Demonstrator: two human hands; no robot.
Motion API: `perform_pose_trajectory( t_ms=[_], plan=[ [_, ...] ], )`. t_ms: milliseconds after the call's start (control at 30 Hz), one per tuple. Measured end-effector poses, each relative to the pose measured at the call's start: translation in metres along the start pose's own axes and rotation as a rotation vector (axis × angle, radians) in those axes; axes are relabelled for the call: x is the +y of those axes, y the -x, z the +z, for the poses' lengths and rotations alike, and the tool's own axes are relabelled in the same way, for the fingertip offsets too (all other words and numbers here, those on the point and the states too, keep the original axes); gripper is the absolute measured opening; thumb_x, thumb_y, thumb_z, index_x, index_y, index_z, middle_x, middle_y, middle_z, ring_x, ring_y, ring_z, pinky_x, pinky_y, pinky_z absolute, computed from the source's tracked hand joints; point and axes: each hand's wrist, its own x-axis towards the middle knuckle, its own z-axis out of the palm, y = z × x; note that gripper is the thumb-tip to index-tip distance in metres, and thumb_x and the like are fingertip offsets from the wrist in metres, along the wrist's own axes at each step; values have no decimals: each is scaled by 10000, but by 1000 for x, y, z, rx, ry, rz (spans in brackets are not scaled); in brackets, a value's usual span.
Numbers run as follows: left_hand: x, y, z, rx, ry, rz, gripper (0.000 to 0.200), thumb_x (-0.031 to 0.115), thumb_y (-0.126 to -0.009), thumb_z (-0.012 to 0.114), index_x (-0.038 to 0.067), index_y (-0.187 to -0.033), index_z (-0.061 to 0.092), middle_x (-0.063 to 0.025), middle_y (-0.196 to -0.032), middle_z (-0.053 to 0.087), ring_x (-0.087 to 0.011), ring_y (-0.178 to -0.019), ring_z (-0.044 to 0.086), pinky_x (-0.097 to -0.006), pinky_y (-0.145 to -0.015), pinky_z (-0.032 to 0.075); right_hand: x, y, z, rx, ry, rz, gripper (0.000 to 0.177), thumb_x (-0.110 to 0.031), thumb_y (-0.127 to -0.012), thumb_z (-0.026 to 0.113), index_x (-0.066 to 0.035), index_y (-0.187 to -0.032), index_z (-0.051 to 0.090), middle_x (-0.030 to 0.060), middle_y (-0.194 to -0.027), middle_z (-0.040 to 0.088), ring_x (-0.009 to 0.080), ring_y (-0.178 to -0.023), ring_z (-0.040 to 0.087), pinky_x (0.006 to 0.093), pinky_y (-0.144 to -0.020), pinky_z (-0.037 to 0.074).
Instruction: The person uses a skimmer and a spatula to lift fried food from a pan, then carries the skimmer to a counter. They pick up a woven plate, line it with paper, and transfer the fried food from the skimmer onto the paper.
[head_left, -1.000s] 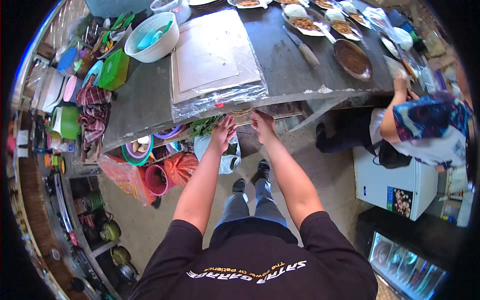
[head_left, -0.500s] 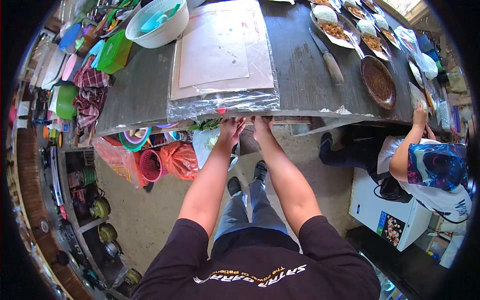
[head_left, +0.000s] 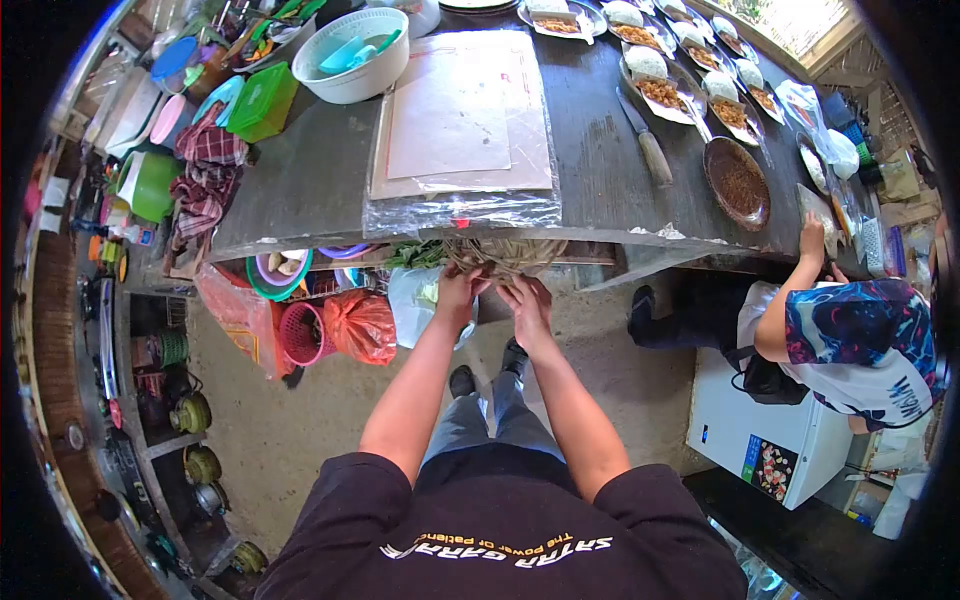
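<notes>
A round woven basket (head_left: 505, 252) shows partly from beneath the front edge of the dark table (head_left: 300, 205). My left hand (head_left: 462, 290) is closed on the near left part of its rim. Beside it, my right hand (head_left: 527, 305) has its fingers curled against the rim on the right. The far part of the basket is hidden under the tabletop. Above it on the table lie paper sheets (head_left: 450, 125) on a plastic-wrapped stack.
Left under the table are a red bag (head_left: 360, 325), a pink basket (head_left: 303, 335) and a whitish bag (head_left: 405, 305). A knife (head_left: 650, 150) and brown plate (head_left: 737, 180) lie at right. Another person (head_left: 840, 325) stands at the right.
The woven basket has come into view from under the table, between and above my hands. Both hands have moved slightly toward me. The view has shifted a little.
</notes>
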Motion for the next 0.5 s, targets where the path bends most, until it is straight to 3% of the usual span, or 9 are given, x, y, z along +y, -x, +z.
perform_pose_trajectory(
  t_ms=[133,267,367,400,500],
  plan=[
    [-7,47,-6,37,-42,-70,294,-24,-845,578,27,-1132,543,-100,-1035,659,-222,-908,673,-326,-728,552,-14,42,-9,114,29,118,371,-203,-880,649,10,-1143,496,143,-1088,594,274,-987,621,396,-806,572],
    [-6,107,-25,61,-97,-163,376,-14,-828,609,24,-1188,506,-104,-1036,668,-215,-888,678,-304,-696,534,-32,82,-21,256,300,36,526,-235,-882,633,9,-1291,412,173,-1156,581,272,-943,635,386,-694,594],
    [-9,152,-54,66,-162,-193,429,-13,-822,617,19,-1223,469,-124,-1056,656,-217,-880,676,-311,-684,542,-34,109,-41,222,459,-53,494,-194,-873,640,-15,-1288,440,118,-1111,607,213,-840,657,332,-578,573],
    [-10,166,-65,80,-174,-186,422,-22,-815,618,9,-1211,476,-132,-1051,653,-221,-872,677,-314,-680,549,-35,119,-47,236,529,23,510,-136,-873,620,-19,-1328,422,119,-1098,621,205,-805,666,320,-551,572],
    [-8,209,-96,135,-174,-160,419,-43,-798,622,-13,-1193,485,-151,-1044,646,-233,-856,679,-329,-678,569,-31,150,-50,92,668,110,477,-110,-879,599,-22,-1318,437,121,-1079,632,210,-780,669,327,-576,580]
  ],
)
